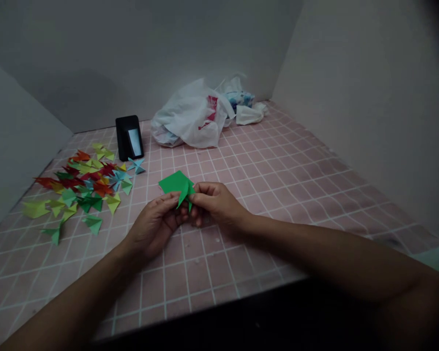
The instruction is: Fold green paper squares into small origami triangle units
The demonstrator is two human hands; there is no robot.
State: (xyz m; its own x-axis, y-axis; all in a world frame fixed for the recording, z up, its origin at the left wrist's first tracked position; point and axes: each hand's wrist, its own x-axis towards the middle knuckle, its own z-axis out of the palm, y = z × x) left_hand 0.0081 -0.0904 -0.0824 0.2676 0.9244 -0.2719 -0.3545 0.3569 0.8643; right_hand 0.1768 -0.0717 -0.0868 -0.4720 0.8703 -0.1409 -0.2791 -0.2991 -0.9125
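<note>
Between my two hands is a green sheet of folding paper (174,182), partly folded, with a flat diamond part on the far side and narrow flaps pointing toward me. My left hand (157,219) pinches its near left flap between thumb and fingers. On the right, my right hand (214,202) grips the folded edge with thumb and forefinger. The fingertips of both hands nearly meet below the paper and partly hide its lower folds. To the left lies a pile of folded paper figures (91,201) in red, orange, yellow, green and light blue.
A black phone-like device (122,139) with a bright patch leans beyond the pile. Farther back sit a white plastic bag (190,114) with red print and a blue-white packet (239,99). Pale walls enclose the table, which has a pink checked cloth (285,180).
</note>
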